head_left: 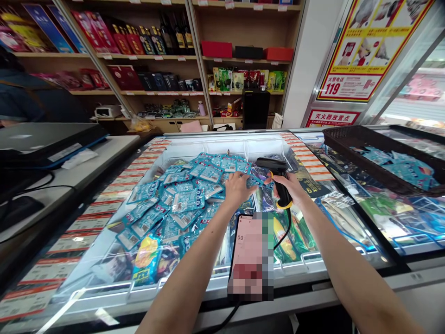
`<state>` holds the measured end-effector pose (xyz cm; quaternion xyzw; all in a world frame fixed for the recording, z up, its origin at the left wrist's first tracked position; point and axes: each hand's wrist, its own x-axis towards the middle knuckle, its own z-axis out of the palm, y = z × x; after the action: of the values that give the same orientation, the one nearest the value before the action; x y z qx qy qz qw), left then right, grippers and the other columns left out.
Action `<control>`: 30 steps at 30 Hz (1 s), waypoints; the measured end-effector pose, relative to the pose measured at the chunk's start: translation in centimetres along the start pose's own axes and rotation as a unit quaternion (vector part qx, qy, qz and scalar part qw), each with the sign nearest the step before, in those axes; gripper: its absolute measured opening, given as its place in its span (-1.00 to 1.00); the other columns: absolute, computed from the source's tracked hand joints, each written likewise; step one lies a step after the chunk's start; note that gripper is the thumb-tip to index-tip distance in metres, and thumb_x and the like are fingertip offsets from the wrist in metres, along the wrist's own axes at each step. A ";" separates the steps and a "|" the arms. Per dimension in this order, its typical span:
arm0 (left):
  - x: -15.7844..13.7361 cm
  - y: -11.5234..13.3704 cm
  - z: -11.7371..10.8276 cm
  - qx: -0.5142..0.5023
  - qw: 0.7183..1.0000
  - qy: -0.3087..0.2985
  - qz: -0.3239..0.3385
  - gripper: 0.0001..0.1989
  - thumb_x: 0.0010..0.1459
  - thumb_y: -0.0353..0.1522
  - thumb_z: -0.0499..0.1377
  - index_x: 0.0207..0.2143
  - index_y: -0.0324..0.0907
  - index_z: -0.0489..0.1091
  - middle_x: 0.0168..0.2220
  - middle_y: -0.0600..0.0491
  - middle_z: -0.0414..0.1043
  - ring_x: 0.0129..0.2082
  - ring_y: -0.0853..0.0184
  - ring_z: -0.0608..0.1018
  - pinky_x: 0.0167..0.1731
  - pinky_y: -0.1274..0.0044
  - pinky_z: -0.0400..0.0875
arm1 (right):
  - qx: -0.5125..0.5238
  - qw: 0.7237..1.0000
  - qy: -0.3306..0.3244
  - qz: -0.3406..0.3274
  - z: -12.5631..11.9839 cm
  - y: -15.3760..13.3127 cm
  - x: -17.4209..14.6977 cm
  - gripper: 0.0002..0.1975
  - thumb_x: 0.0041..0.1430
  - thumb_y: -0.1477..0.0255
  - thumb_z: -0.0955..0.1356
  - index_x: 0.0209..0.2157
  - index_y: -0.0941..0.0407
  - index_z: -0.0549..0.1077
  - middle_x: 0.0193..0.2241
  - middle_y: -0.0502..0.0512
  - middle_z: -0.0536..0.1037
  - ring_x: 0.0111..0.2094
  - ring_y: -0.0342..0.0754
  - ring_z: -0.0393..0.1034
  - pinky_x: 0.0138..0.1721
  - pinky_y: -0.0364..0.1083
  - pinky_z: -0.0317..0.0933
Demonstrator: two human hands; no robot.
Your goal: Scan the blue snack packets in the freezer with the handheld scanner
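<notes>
My right hand point(291, 186) is wrapped round the handle of a black-and-yellow barcode scanner point(271, 163), whose head points left. A cable runs down from its grip. My left hand point(238, 188) lies at the right side of a spread of blue packets point(187, 199), its fingers apart. The fingertips are close to or touching the packets there; I cannot tell which. Many packets overlap on the glass top of a chest freezer point(222, 141), some with their barcodes facing up. Nearer to me, a phone point(245, 255) lies between my forearms, its screen partly blurred.
A dark basket point(368, 169) holding more blue packets stands on the freezer at right. Frozen goods show through the glass. To the left is a counter point(118, 157) with a black device point(45, 144). Shelves point(146, 56) of boxes and bottles line the back; a person point(34, 95) is at far left.
</notes>
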<state>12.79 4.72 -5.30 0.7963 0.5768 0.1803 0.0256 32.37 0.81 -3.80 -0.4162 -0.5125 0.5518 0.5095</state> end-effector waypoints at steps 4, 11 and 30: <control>-0.2 0.2 -0.1 0.009 1.000 0.012 -0.006 -0.34 0.07 0.01 0.11 0.14 -0.15 0.22 0.06 -0.18 0.30 0.06 0.01 0.29 -0.05 0.28 0.19 | 0.000 1.000 0.002 0.002 0.1 -0.1 -0.1 -0.63 -0.02 0.19 0.40 -0.22 0.12 0.42 -0.32 0.13 0.59 -0.69 -0.17 0.33 -0.68 -0.14 0.21; 0.4 -0.2 -0.5 0.022 1.000 0.002 -0.003 -0.46 0.10 -0.07 0.14 0.06 -0.16 0.30 -0.01 -0.15 0.37 0.01 0.05 0.35 -0.07 0.32 0.23 | -0.001 1.000 0.002 -0.001 0.1 -0.5 -0.3 -0.64 -0.02 0.20 0.40 -0.23 0.13 0.41 -0.35 0.13 0.59 -0.69 -0.16 0.33 -0.69 -0.15 0.19; 1.3 -2.7 0.1 -0.367 0.909 0.150 -0.126 -0.51 0.06 -0.15 0.20 -0.03 -0.18 0.18 -0.16 -0.03 0.39 -0.17 0.27 0.46 -0.15 0.44 0.34 | 0.000 1.000 0.008 -0.006 -0.1 -0.3 -0.3 -0.62 -0.01 0.19 0.40 -0.21 0.13 0.42 -0.29 0.16 0.58 -0.68 -0.16 0.34 -0.68 -0.14 0.21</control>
<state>10.69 6.89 -5.73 0.6149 0.5627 0.4920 0.2514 32.54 0.53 -3.52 -0.4177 -0.5103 0.5457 0.5170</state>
